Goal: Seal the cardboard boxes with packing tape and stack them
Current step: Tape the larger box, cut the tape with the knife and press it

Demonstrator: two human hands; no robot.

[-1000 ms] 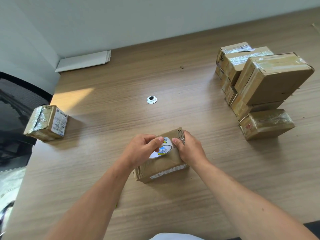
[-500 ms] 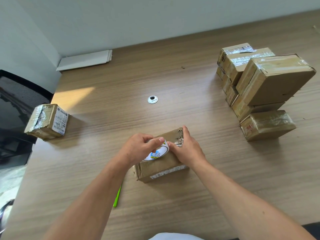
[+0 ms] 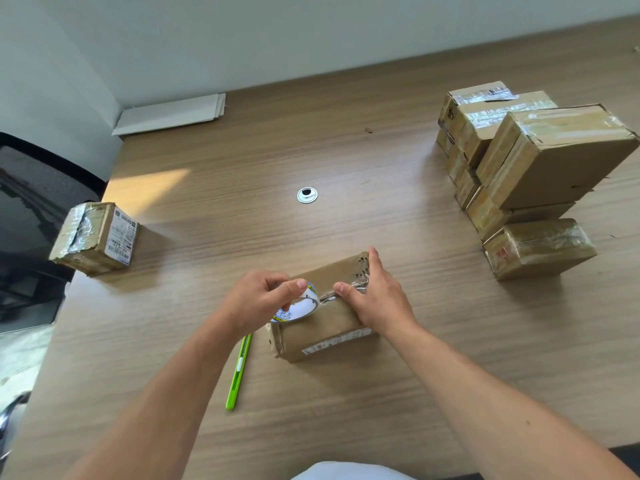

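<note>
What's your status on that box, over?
Left hand grips tape roll on box. Right hand presses box top, fingers straight. Green cutter beside box, apart.

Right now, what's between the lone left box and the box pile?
Only a round cable-hole cover on the wooden table, in the head view.

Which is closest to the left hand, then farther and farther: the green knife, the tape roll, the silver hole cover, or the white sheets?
1. Tape roll: gripped in the left hand.
2. Green knife: lying right beside that wrist.
3. Silver hole cover: farther ahead, mid-desk.
4. White sheets: far left corner.
</note>
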